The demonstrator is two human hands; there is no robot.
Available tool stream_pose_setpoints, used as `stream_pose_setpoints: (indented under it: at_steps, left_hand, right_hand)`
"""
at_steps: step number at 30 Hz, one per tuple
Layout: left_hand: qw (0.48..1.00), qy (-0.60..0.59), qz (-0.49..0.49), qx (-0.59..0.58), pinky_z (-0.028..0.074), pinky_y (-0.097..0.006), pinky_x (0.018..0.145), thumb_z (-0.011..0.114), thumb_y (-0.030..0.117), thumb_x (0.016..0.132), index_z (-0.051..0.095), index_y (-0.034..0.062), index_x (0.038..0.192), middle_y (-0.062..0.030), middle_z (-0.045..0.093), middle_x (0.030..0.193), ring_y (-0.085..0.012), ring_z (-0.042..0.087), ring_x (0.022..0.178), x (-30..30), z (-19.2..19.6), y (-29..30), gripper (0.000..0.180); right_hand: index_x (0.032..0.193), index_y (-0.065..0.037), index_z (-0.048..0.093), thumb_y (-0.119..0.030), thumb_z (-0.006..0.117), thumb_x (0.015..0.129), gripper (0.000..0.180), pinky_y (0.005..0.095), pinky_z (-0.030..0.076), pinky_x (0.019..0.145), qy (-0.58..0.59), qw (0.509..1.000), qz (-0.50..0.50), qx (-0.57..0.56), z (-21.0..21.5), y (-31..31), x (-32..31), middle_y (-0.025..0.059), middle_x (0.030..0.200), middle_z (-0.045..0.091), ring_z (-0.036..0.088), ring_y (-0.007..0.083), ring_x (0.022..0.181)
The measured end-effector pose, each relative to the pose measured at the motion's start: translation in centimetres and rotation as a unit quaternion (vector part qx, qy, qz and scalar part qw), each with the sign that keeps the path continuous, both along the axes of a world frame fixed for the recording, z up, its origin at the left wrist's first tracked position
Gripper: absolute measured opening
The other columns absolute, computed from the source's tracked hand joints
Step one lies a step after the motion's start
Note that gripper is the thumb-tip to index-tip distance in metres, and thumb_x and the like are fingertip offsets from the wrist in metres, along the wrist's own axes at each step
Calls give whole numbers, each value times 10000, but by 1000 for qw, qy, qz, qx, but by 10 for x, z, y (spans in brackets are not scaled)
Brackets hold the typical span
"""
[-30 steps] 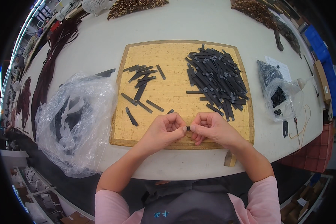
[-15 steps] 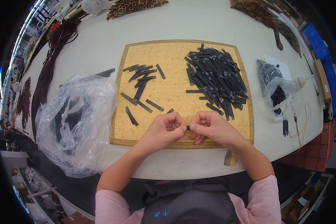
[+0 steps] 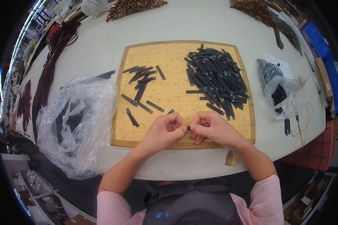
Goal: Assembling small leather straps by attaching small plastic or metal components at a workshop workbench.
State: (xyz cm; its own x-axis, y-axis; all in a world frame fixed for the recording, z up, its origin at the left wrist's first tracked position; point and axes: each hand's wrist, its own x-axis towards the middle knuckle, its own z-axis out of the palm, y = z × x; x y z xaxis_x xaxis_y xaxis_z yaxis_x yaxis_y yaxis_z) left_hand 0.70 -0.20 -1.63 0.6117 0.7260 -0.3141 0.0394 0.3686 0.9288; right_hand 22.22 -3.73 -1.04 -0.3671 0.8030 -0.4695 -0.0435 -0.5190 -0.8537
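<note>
My left hand [image 3: 166,128] and my right hand [image 3: 209,127] meet over the near edge of a yellow board [image 3: 169,82]. Between their pinched fingertips is a small black strip [image 3: 188,128], mostly hidden by the fingers, with each hand gripping one end. Beyond my right hand lies a big heap of flat black strips [image 3: 218,75] with greyish ends. A looser scatter of similar strips [image 3: 142,78] rests on the board's left side. One more strip [image 3: 171,111] shows partly behind my left hand.
A crumpled clear plastic bag [image 3: 79,123] with dark contents lies left of the board. To the right are another bag of black pieces [image 3: 276,88] and a thin cord [image 3: 308,120]. Dark red strips [image 3: 54,63] run along the left; a white fan [image 3: 94,6] stands far left.
Both hands keep the same pinch on the small strip with barely any movement. The whole view has shifted very slightly.
</note>
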Motion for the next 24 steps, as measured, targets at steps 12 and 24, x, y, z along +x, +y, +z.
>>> stream_pose_setpoints:
  at_steps: [12,24]
  left_hand:
    - [1000,2,-7,18,430,-172,597,669,82,940,608,19,941,41,608,766,4,529,667,-1,-3,-4,88]
    - [979,74,-32,186,494,-235,679,716,95,903,654,-7,920,-16,658,787,-76,611,726,-1,8,-9,121]
  right_hand:
    - [894,-25,592,-121,662,955,134,240,566,632,-27,998,-26,43,-3,-7,-6,22,766,632,631,80,668]
    - [888,-5,605,-98,712,878,142,242,487,590,-167,967,-23,189,10,-18,-6,23,690,627,599,81,631]
